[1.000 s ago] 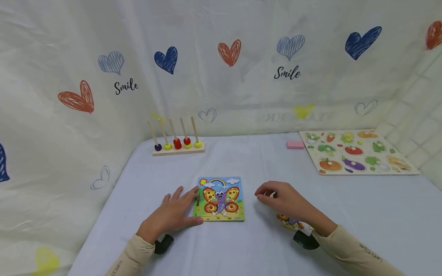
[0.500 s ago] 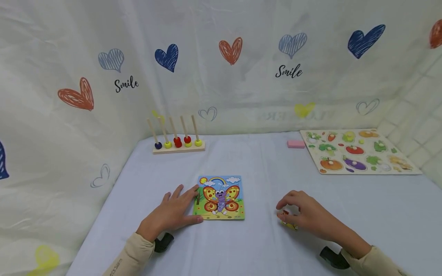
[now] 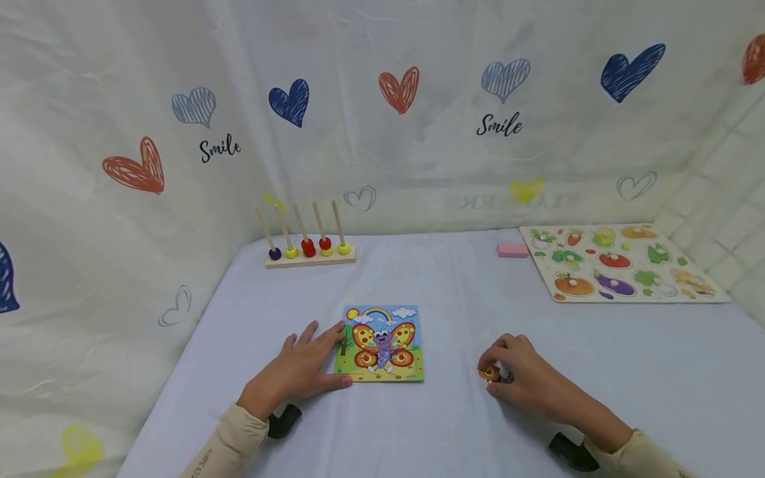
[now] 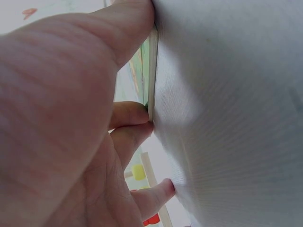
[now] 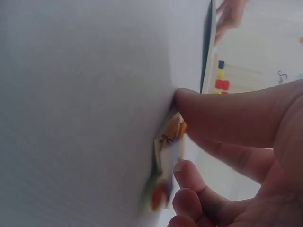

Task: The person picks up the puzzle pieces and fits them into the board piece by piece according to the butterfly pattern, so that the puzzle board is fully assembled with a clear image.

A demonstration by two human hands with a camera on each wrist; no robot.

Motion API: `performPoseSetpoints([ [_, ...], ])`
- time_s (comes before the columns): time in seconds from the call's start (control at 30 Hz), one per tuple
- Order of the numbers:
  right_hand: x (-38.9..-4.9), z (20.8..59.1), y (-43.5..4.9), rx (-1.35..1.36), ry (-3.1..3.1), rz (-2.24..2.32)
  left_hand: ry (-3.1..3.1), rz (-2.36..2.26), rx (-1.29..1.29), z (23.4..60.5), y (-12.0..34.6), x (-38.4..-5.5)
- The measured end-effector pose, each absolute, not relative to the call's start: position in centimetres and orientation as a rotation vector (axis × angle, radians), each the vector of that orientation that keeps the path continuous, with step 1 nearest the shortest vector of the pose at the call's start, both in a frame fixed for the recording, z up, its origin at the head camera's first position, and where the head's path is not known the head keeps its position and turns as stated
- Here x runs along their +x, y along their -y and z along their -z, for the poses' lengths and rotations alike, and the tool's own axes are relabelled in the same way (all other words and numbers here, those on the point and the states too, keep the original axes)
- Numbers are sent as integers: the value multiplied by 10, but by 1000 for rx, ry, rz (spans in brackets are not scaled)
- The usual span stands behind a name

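Note:
A square butterfly picture puzzle (image 3: 382, 345) lies flat on the white-covered table. Spread along its left edge is my left hand (image 3: 295, 372), the thumb at the near corner and fingertips at the side. In the left wrist view, the puzzle's thin edge (image 4: 153, 71) shows between thumb and fingers. To the right, my right hand (image 3: 528, 375) pinches small butterfly-printed puzzle pieces (image 3: 491, 373) low over the cloth. The right wrist view shows these pieces (image 5: 169, 144) between thumb and fingers, partly covered and overlapping; their number is hidden.
At the back left stands a wooden bead counter (image 3: 311, 257) with upright pegs and coloured beads. A pink block (image 3: 512, 250) lies at the back, beside a vegetable knob-puzzle board (image 3: 621, 265) at the right. A curtain (image 3: 442, 159) printed with hearts hangs behind the table.
My right hand has moved right and towards me, away from the butterfly puzzle, and its fingers have closed on the pieces on the table. My left hand stays at the puzzle's edge.

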State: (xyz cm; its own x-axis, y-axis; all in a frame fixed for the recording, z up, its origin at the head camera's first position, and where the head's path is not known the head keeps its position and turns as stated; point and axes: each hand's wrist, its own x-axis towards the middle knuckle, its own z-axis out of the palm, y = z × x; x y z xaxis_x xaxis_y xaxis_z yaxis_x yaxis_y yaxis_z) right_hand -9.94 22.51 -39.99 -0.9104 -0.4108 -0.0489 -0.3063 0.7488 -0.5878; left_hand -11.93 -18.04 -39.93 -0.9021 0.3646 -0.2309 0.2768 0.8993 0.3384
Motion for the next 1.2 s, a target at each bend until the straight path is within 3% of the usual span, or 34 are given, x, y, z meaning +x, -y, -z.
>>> performPoseSetpoints([
  [0.5, -96, 399, -226, -708, -2786, 877, -2776, -419, 484, 399, 180, -119],
  [0.77, -95, 400, -227, -599, -2831, 970, -2778, -416, 474, 396, 179, -119],
  [1.2, -94, 398, -229, -643, -2813, 935, -2770, -452, 477, 392, 178, -116],
])
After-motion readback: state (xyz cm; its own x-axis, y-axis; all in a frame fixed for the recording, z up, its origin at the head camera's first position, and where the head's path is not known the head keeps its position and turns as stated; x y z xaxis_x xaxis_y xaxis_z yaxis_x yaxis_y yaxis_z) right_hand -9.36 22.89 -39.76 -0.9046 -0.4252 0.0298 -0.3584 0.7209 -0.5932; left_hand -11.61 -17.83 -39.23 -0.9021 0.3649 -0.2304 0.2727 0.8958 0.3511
